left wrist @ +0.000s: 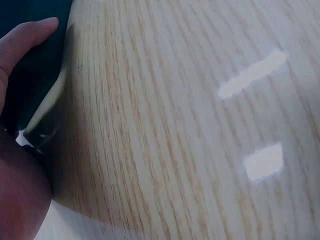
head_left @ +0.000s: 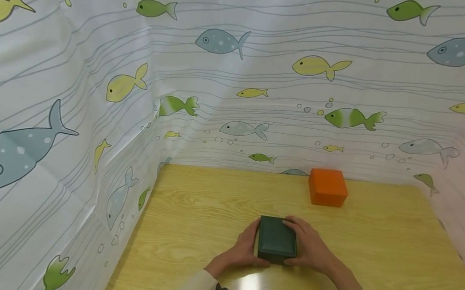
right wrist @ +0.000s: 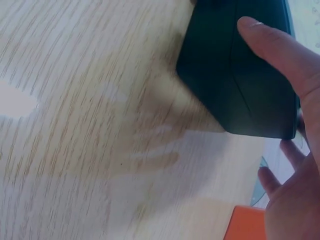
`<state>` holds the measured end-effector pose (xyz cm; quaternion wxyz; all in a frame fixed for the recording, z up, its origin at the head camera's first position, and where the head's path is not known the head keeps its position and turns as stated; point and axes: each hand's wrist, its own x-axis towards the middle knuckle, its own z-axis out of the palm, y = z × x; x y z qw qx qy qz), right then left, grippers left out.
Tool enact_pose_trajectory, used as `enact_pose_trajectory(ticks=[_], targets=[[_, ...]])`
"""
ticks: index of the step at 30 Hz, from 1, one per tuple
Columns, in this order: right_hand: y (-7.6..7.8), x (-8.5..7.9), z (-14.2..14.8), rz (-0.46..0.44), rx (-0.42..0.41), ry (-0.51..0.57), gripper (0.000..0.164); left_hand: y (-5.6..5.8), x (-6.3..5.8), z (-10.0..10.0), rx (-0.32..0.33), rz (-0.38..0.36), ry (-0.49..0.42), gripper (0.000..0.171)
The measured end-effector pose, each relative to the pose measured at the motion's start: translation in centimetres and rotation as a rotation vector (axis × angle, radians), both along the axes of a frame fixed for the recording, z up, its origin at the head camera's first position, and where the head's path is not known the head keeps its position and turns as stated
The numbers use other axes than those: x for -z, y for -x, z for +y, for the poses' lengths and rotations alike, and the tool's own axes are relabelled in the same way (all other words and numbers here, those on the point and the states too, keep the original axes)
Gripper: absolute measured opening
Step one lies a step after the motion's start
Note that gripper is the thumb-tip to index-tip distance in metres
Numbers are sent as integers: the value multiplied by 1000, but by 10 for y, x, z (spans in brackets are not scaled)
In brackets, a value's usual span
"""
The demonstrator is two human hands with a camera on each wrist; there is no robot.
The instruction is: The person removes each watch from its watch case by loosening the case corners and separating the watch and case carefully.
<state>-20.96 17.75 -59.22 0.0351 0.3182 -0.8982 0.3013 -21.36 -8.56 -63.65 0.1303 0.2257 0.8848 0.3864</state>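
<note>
Beneath the right hand (head_left: 312,248) and left hand (head_left: 245,248), a glossy yellow wood-grain table (head_left: 200,206).
Between them is a dark green, square, leathery box (head_left: 278,237), gripped by both at opposite sides, the right thumb (right wrist: 267,42) on its near face; light, even pressure should keep it steady.

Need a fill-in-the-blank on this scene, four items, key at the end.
1. The left hand and right hand hold the dark green box, each with its ____ on the near side.
2. Beyond the box, the block near the backdrop is ____ in colour.
3. The animals printed on the backdrop are ____.
4. The tabletop shows a ____-grain pattern.

Missing words: thumb; orange; fish; wood.
</note>
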Motion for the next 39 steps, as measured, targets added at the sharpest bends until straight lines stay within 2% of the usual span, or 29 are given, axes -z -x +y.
enact_pose_trajectory(ticks=[6, 13, 18, 22, 27, 39], targets=[[0, 5, 2, 0, -15, 17, 103, 0, -2, -1, 0, -12, 14, 124], [0, 8, 3, -118, -28, 67, 101, 4, -1, -7, 8, -4, 37, 126], [-1, 10, 5, -161, -8, 86, 100, 5, 2, -8, 13, -7, 11, 126], [0, 11, 8, -131, 20, 67, 101, 5, 1, -6, -2, -5, -29, 125], [2, 10, 9, -75, 42, 43, 100, 3, 1, -5, -22, 20, -37, 124], [8, 2, 12, -195, 48, -2, 103, 4, 5, -5, -30, 49, -52, 122]])
